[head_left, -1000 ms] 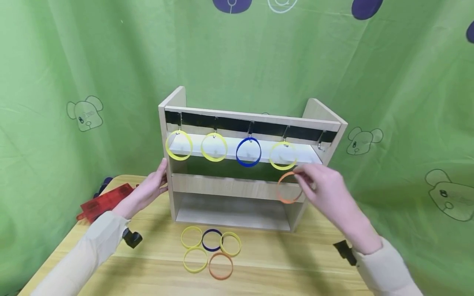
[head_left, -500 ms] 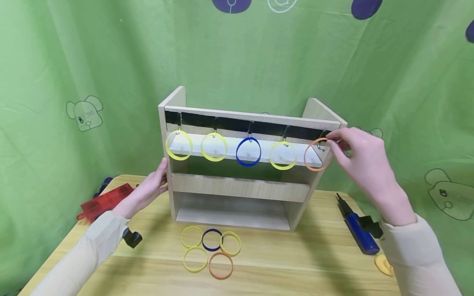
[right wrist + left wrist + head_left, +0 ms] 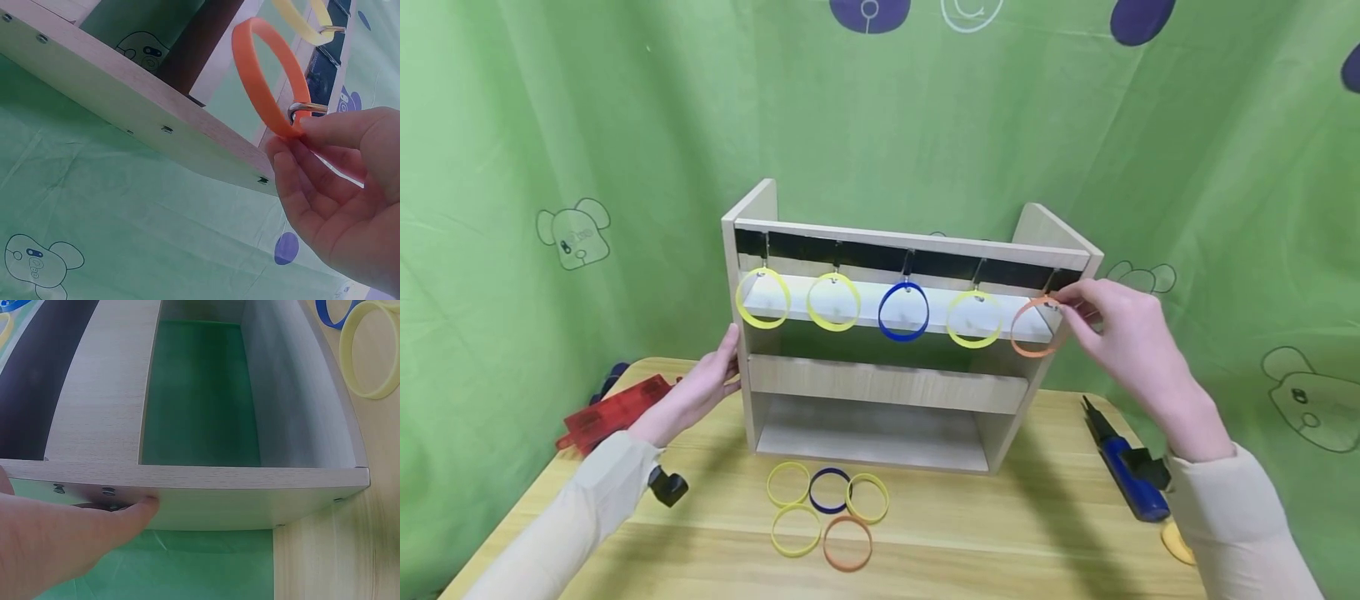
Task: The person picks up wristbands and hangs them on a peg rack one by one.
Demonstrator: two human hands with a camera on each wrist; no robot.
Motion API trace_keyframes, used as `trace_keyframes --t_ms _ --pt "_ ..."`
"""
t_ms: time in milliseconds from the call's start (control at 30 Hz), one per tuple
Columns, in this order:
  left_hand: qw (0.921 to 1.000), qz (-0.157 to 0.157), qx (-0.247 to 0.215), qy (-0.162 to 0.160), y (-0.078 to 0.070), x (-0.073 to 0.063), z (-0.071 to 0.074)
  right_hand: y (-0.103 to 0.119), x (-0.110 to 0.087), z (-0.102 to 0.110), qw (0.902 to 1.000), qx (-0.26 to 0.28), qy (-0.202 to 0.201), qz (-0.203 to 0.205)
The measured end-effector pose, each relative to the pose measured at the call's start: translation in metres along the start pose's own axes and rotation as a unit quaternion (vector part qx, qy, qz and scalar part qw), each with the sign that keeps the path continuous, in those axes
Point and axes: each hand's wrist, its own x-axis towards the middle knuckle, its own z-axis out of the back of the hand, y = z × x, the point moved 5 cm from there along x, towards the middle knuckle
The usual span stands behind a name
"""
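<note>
A pale wooden shelf [image 3: 887,383] stands on the table, hooks lining a black strip [image 3: 872,254] near its top. My right hand [image 3: 1131,346] pinches an orange silicone wristband [image 3: 249,75] at the rightmost hook [image 3: 312,107]; in the right wrist view the hook's tip passes through the band. From the other hooks hang yellow wristbands [image 3: 973,343] and a blue wristband [image 3: 903,337]. My left hand [image 3: 696,390] rests against the shelf's left side, thumb extended along the panel in the left wrist view; its other fingers are partly hidden.
Several loose wristbands lie before the shelf, including a dark blue one [image 3: 830,510] and an orange one [image 3: 847,568]. A red translucent plastic object [image 3: 613,410] lies at left. At right are a blue hand pump [image 3: 1127,479] and a yellow item [image 3: 1177,543]. A green curtain [image 3: 887,117] hangs behind.
My right hand has carried the orange wristband up and right to the rightmost hook, then lowered slightly, bringing the band down onto it. My left hand has stayed at the shelf's side.
</note>
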Motion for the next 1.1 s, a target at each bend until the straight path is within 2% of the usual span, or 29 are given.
trace_keyframes --t_ms 200,367,500,633,800,933,1100 --pt "1.0 -0.002 -0.002 0.0 0.001 0.001 -0.001 0.002 -0.004 0.0 0.9999 0.007 0.007 -0.004" --pt "1.0 -0.004 -0.002 0.003 0.001 0.001 -0.001 0.01 -0.01 0.011 0.9997 -0.003 -0.026 -0.002" --pt "1.0 -0.001 -0.001 0.001 0.001 0.001 0.0 0.023 -0.016 0.018 0.9983 -0.006 -0.054 0.023" --pt "1.0 -0.002 0.003 0.004 0.001 0.0 0.001 0.043 -0.025 0.013 0.9969 0.019 -0.054 0.054" --pt "0.9999 -0.002 0.013 0.01 0.0 0.0 0.002 0.062 -0.04 -0.023 0.9941 0.07 -0.029 0.078" --pt "0.9999 -0.002 0.014 0.009 -0.001 0.0 0.002 0.077 -0.059 -0.069 0.9892 0.111 -0.003 0.096" --pt "0.9999 -0.003 0.007 0.01 0.0 0.0 0.002 0.095 -0.089 -0.133 0.9798 0.168 0.072 0.082"
